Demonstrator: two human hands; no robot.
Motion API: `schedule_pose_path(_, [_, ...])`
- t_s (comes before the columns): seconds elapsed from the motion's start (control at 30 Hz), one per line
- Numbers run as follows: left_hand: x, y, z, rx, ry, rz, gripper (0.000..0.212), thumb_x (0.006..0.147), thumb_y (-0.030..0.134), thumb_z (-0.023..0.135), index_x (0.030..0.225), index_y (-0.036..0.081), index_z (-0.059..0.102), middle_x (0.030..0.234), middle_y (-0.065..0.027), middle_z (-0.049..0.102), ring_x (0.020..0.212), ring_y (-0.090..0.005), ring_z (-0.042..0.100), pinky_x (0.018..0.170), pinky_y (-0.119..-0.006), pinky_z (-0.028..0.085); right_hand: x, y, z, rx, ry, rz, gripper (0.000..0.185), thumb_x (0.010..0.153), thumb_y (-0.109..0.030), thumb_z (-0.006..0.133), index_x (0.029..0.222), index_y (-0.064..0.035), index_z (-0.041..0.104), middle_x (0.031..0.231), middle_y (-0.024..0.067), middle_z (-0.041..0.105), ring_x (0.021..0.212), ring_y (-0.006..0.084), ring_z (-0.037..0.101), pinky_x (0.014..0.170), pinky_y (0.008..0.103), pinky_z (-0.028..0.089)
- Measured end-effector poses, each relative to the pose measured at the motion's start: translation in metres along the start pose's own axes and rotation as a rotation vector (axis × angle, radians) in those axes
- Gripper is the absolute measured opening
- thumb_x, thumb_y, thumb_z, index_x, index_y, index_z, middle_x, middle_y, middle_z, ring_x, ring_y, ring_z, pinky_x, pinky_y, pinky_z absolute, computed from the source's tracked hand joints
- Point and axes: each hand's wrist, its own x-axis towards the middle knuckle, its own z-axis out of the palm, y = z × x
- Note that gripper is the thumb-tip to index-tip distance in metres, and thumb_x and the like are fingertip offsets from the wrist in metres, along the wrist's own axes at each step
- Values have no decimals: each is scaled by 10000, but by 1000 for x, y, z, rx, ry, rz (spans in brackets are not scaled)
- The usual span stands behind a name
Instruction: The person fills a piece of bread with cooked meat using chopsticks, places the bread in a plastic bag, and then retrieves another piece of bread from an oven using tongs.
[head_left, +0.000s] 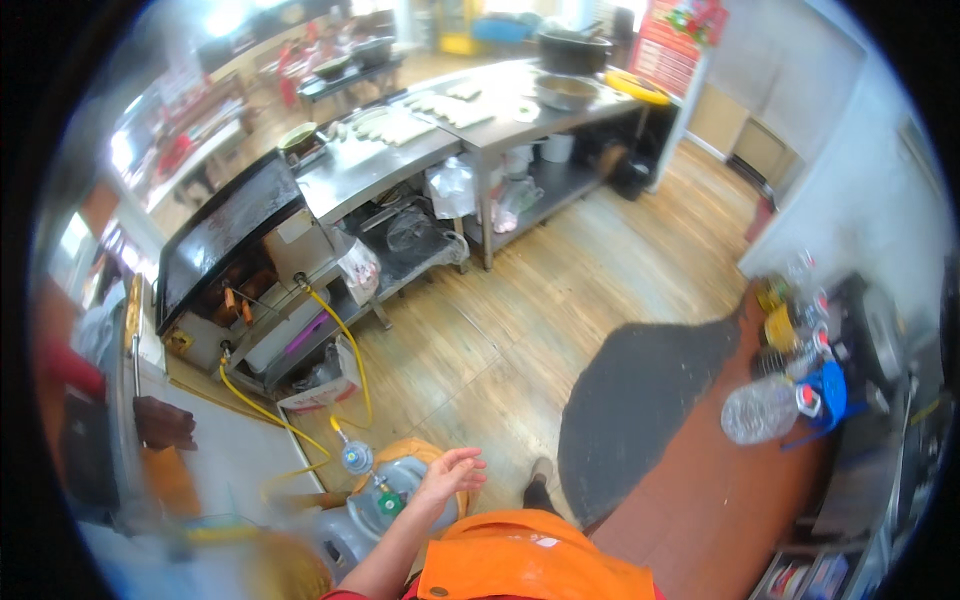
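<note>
My left hand (452, 474) is held over the floor with its fingers apart and nothing in it. Beside and below it stands a grey gas cylinder (444, 517) with a green valve knob (390, 503) and a round regulator (357, 457). A yellow hose (358, 352) runs from the regulator area up to a griddle (225, 232) with a dark flat top; another yellow hose (262, 407) joins the griddle's front. My right hand is out of view. On that side, the orange apron (532, 559) and a shoe (541, 470) show above a wooden-look floor.
A steel counter (382, 176) with pale dough pieces (450, 109) and pots stretches across the back. Under it are bags and a cardboard box (322, 397). A dark mat (630, 405) lies on the floor at right, near large plastic bottles (761, 409). People sit in the distance.
</note>
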Motion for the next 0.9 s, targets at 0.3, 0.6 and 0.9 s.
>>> schedule_pose_path(0.3, [73,49,-8,-212,315,-5,388,861,224,523,1184,27,437,1034,-125,567,874,-228,591,761,-324,492,205,-304,156,-408,-320,-373,184,850,-214,523,912,-42,537,671,100,591,488,152,551,393,303,461])
schedule_pose_path(0.6, [129,119,-148,-465,850,256,539,852,114,496,1331,50,256,1309,-162,329,864,-289,597,683,-344,522,203,-380,392,-510,-702,-539,224,842,-281,523,874,-60,538,612,83,564,448,129,520,354,266,432])
schedule_pose_path(0.9, [192,224,-293,-574,1035,275,706,815,125,524,1373,89,95,1298,-155,327,842,-306,595,657,-370,530,153,-351,551,-698,-638,-203,225,866,-236,489,898,-21,546,668,67,565,537,151,547,465,260,447])
